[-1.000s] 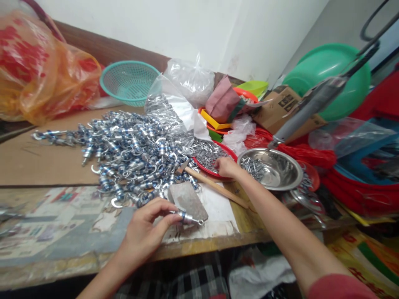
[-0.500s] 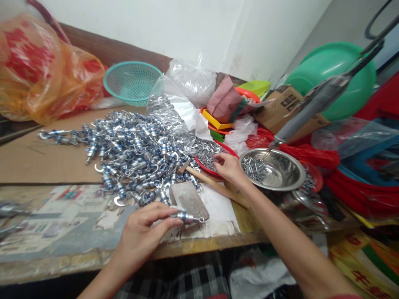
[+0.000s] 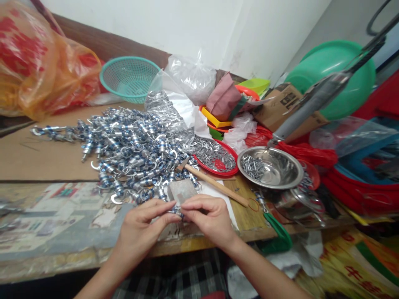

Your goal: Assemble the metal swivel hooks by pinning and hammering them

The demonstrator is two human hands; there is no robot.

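My left hand [image 3: 141, 226] and my right hand [image 3: 209, 219] meet at the table's near edge, fingers pinched together over a small blue-and-silver metal fitting [image 3: 177, 212], mostly hidden between the fingertips. Just behind them lies a grey stone block [image 3: 182, 190] on white paper. A big heap of the same blue-and-silver fittings [image 3: 124, 149] spreads over cardboard behind. A red plate of small silver parts [image 3: 215, 158] and a steel bowl [image 3: 280, 172] holding screws stand to the right. A wooden-handled hammer [image 3: 215, 185] lies beside the block.
A teal mesh basket [image 3: 129, 79] and an orange plastic bag [image 3: 37, 66] sit at the back left. Clear bags [image 3: 190, 79], a cardboard box [image 3: 286, 106], a green basin [image 3: 333, 70] and red plastic items crowd the right. A hanging grey power tool [image 3: 311, 104] slants above the bowl.
My right hand has left the red plate and come back to the near edge, joining my left hand on the fitting. The left hand has stayed in place.
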